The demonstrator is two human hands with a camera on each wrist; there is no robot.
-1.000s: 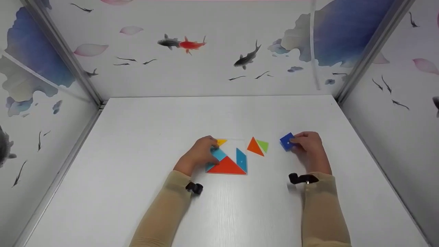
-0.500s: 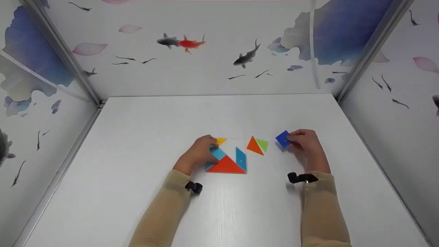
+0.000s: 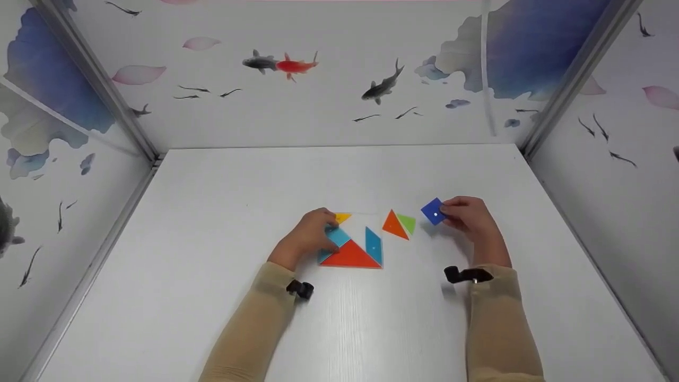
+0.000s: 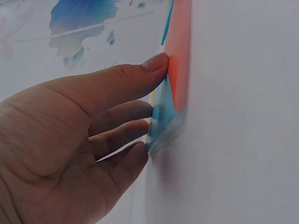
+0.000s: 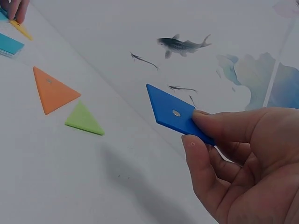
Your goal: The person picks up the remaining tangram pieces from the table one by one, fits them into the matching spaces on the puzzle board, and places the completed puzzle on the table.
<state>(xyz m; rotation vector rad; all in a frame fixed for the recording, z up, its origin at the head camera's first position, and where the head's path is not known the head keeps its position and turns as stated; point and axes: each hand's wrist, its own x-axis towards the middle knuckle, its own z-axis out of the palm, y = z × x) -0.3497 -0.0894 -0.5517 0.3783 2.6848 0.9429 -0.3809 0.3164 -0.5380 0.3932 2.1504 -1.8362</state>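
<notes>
A clear tangram tray (image 3: 366, 222) lies mid-table with a large red triangle (image 3: 353, 256), a light-blue parallelogram (image 3: 373, 248), more light-blue pieces and a yellow triangle (image 3: 344, 218). My left hand (image 3: 306, 237) holds the tray's left side. In the left wrist view the thumb touches the red triangle (image 4: 177, 56) while curved fingers meet the tray's edge; the hand covers part of the left pieces. Thumb and fingers of my right hand (image 3: 471, 217) pinch a dark blue square tangram piece (image 5: 173, 110), with a small pale dot, above the table.
Just right of the tray lie an orange triangle (image 3: 393, 227) and a green triangle (image 3: 407, 223). The white table (image 3: 265, 180) is bounded by printed walls with fish and petals. A black wrist camera (image 3: 467, 275) sits on each cuff.
My right hand has lifted the blue square off the table and moved it slightly left and away from me. The left hand stays on the tray.
</notes>
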